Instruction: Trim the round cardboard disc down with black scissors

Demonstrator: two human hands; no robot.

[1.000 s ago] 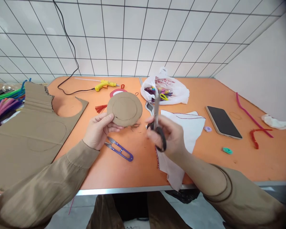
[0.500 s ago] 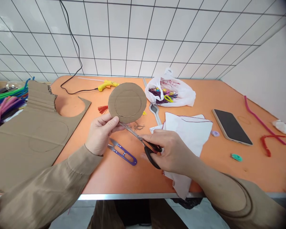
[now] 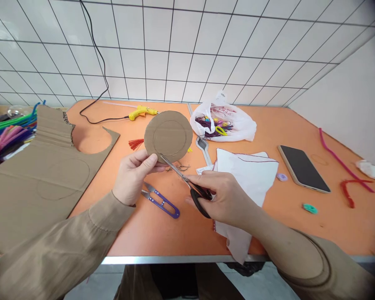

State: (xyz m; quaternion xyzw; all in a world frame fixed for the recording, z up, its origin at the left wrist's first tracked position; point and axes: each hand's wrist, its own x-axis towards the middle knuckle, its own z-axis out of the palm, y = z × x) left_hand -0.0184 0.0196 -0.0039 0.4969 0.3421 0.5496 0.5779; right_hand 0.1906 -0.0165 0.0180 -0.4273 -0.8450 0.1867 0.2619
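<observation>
A round cardboard disc [image 3: 168,135] with a smaller circle drawn on it is pinched at its lower left edge by my left hand [image 3: 136,173]. My right hand [image 3: 220,193] grips black-handled scissors [image 3: 181,175], whose tips lie against the disc's lower face, near the drawn line and close to my left thumb. Below the disc, purple thread snips [image 3: 162,201] rest on the orange table [image 3: 150,237]. A folded white cloth [image 3: 243,166] lies partly beneath my right hand.
A large cut cardboard sheet [image 3: 46,175] covers the left side. Behind are a yellow glue gun [image 3: 142,111] with a cord and a white plastic bag [image 3: 237,123] of threads. A phone [image 3: 303,168] and pipe cleaners [image 3: 343,160] lie right.
The disc has shifted slightly right and down. The scissor tips have moved from the disc's lower edge onto its face, toward the drawn circle.
</observation>
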